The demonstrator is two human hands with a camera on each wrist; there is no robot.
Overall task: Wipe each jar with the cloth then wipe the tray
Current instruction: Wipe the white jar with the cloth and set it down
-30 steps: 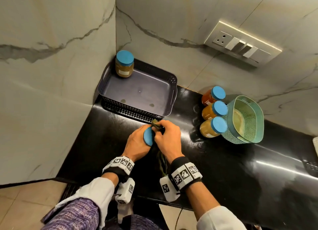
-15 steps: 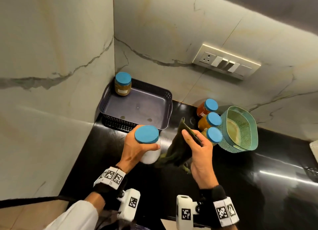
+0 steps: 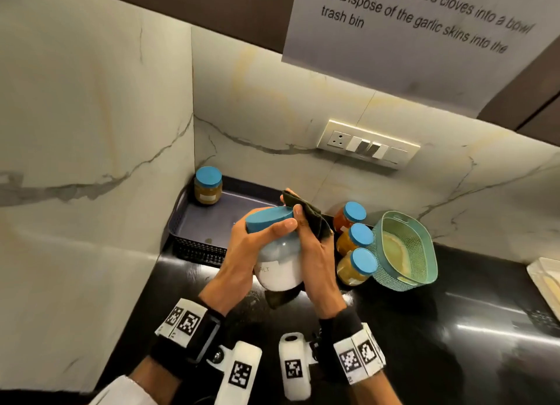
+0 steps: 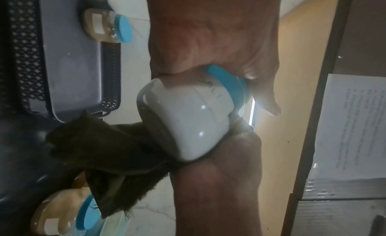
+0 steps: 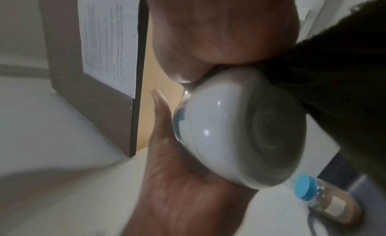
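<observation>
Raised since before: salt jar [image 3: 280,265], cloth-wrapped [image 3: 307,215].

White-filled glass jar with blue lid [image 3: 280,263], labelled SALT, tilted in the air, dark green cloth [image 3: 307,215] against its right side. Brown-filled blue-lidded jar [image 3: 208,186] upright in the dark perforated plastic tray's [image 3: 197,248] back-left corner. Three more blue-lidded jars [image 3: 354,242] just right of the tray.

blue-lidded white jar [image 3: 280,265], dark olive cloth [image 3: 306,213]

salt jar [image 5: 229,132] held tilted; dark cloth [image 5: 334,74] against it; brown jar [image 5: 330,205] beyond
</observation>
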